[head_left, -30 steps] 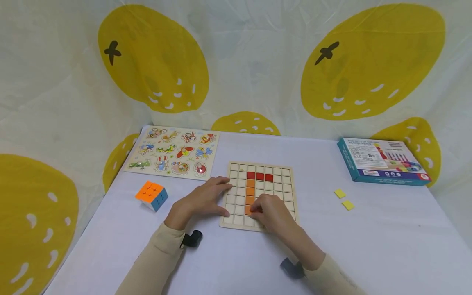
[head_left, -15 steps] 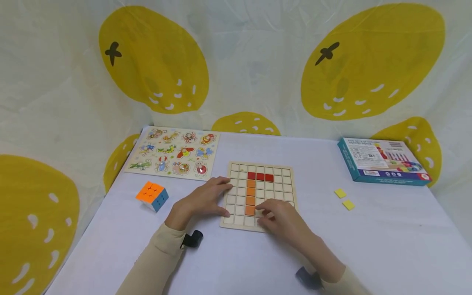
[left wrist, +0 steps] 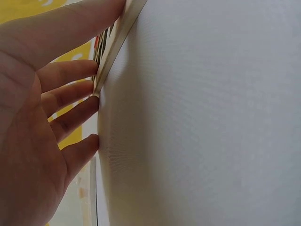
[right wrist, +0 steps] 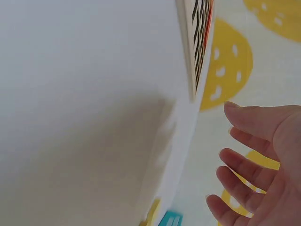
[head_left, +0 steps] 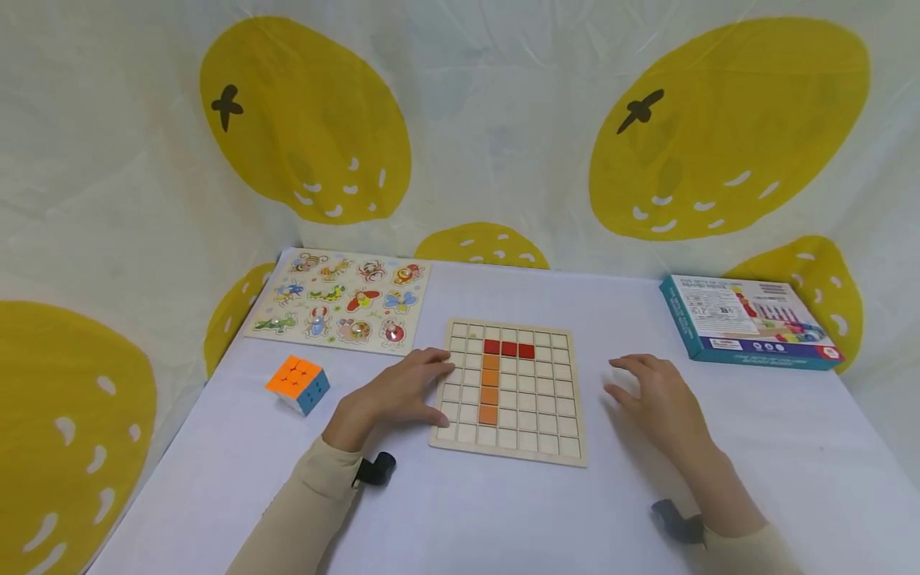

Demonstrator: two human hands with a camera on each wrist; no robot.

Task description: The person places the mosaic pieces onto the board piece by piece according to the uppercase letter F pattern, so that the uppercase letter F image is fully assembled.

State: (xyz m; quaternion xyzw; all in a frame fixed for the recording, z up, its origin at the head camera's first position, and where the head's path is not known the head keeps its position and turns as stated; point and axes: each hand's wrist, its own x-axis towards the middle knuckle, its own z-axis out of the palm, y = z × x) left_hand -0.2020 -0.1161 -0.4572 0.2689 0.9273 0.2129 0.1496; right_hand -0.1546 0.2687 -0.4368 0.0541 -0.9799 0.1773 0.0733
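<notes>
A wooden grid board (head_left: 528,403) lies on the white table, with a row of red square tiles (head_left: 509,349) and a column of orange square tiles (head_left: 489,396) in its cells. My left hand (head_left: 397,393) rests at the board's left edge, thumb and fingers spread and touching the rim. To the right of the board, my right hand (head_left: 667,406) hovers above the table with fingers loosely bent and nothing between them. The right wrist view catches yellow tiles (right wrist: 153,212) at its bottom edge; in the head view that hand covers them.
An orange-topped puzzle cube (head_left: 299,383) sits left of my left hand. Behind it lies an insect picture puzzle board (head_left: 338,302). A teal-sided box (head_left: 747,319) lies at the back right. A fruit-patterned curtain (head_left: 503,144) hangs behind the table.
My right hand has left the lowest orange tile and moved right, off the board, over the yellow tiles. My left hand stays at the board's edge.
</notes>
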